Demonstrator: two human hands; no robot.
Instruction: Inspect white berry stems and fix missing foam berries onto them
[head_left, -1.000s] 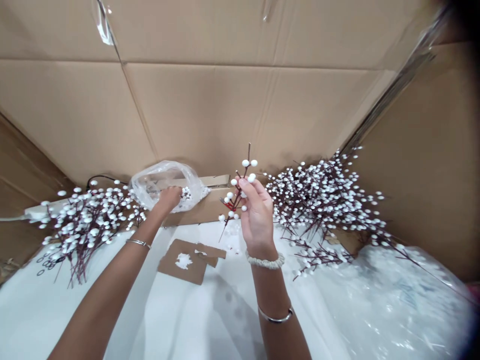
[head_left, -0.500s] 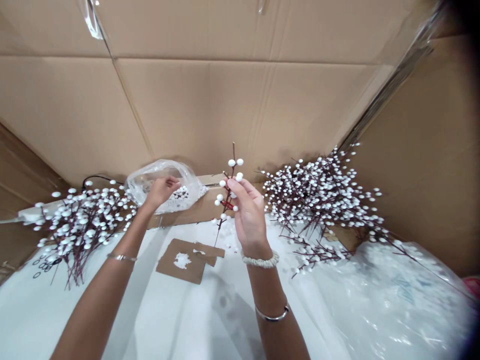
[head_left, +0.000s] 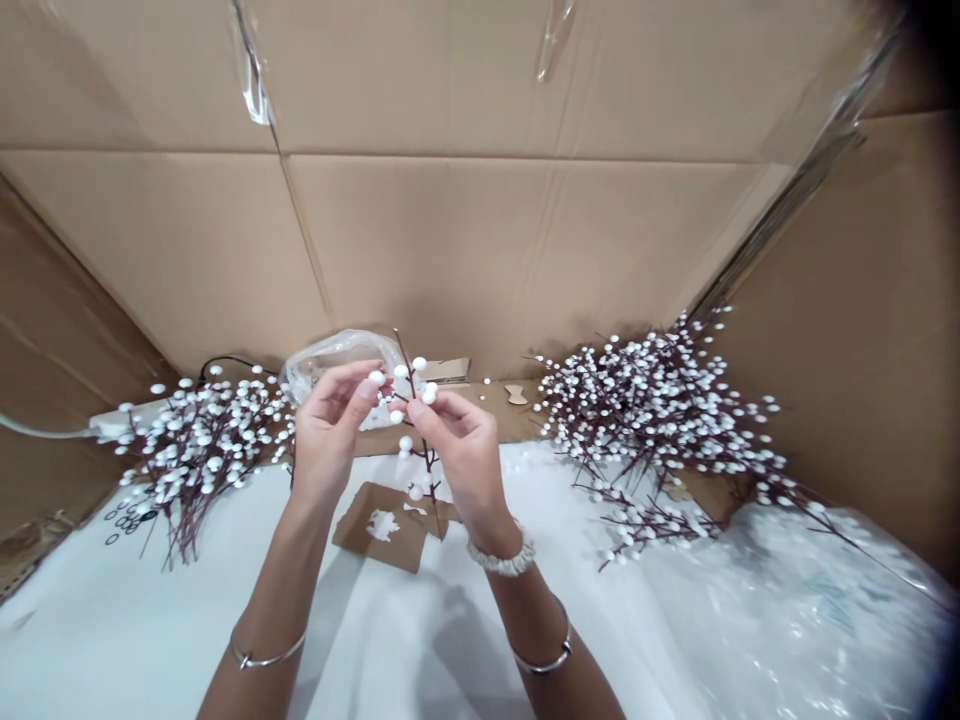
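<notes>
Between thumb and fingers, my right hand (head_left: 469, 455) pinches a dark brown artificial berry branch (head_left: 427, 455) that stands nearly upright and carries several white berries. My left hand (head_left: 328, 425) is closed in a pinch on a white berry (head_left: 376, 379), right beside the branch's upper left side. Whether this berry touches a twig is hard to see. Behind my left hand stands a clear plastic bag (head_left: 352, 345), largely covered by the hand. Beneath the branch lies a piece of brown cardboard (head_left: 360, 535) with a white patch of glue or paper (head_left: 382, 525) on it.
Bundles of white-berry branches lie at the left (head_left: 202, 440) and right (head_left: 637, 410). Small dark rings (head_left: 127, 518) lie by the left bundle. Clear plastic sheeting (head_left: 787, 610) covers the front right. Cardboard walls (head_left: 465, 250) enclose the white work surface (head_left: 585, 640).
My left hand has come from the plastic bag to the branch, now with a white berry in its fingers. My right hand has shifted left with the branch, which now leans left at its top.
</notes>
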